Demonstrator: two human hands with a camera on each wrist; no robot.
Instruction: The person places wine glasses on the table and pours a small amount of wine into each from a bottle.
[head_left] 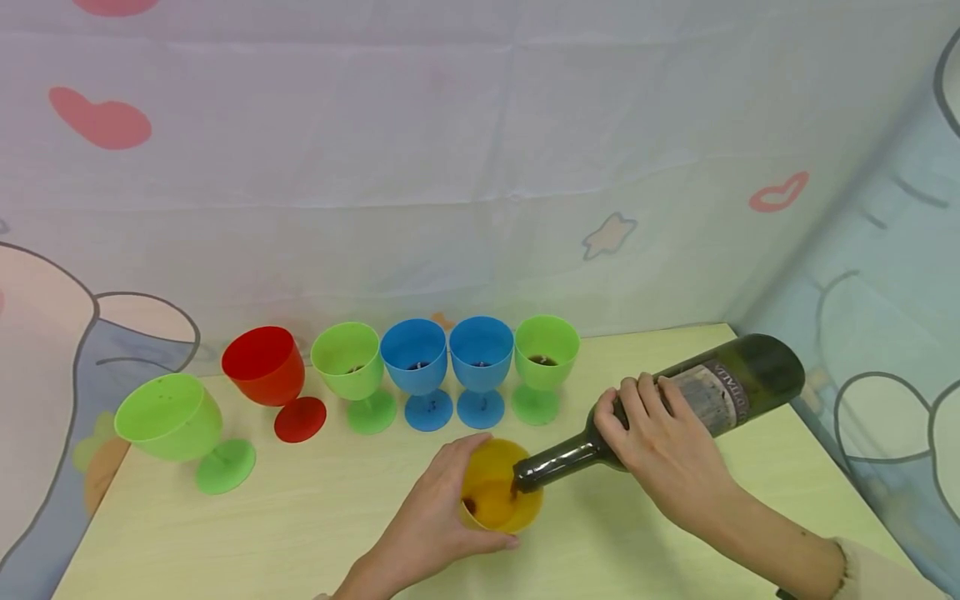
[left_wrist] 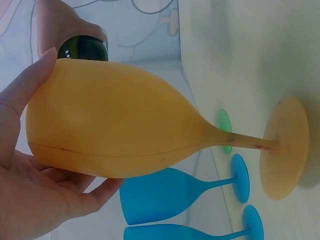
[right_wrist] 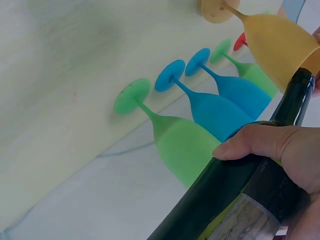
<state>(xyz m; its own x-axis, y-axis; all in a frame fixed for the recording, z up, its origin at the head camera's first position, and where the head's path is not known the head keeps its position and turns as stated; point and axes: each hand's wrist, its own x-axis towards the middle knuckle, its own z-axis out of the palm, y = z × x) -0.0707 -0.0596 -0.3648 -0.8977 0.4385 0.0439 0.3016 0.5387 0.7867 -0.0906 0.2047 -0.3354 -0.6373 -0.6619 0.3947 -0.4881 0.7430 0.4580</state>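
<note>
My left hand [head_left: 438, 512] grips the bowl of a yellow goblet [head_left: 491, 500] near its rim, thumb on one side and fingers on the other. In the left wrist view the goblet's stem and round foot [left_wrist: 285, 147] show, the goblet tilted a little. My right hand [head_left: 667, 446] holds a dark green wine bottle [head_left: 765, 375] around its shoulder, label partly covered by the fingers. The bottle slants down to the left, its mouth over the goblet's rim. A thin dark stream runs from it into the goblet, where a little dark liquid shows.
Behind the hands stands a row of goblets: two blue [head_left: 416, 354] [head_left: 482, 350], and green ones at either side, [head_left: 546, 354] with dark liquid inside. Farther left are a red goblet [head_left: 262, 367] and another green goblet [head_left: 172, 421]. A patterned cloth [head_left: 450, 167] hangs behind the pale table [head_left: 300, 517].
</note>
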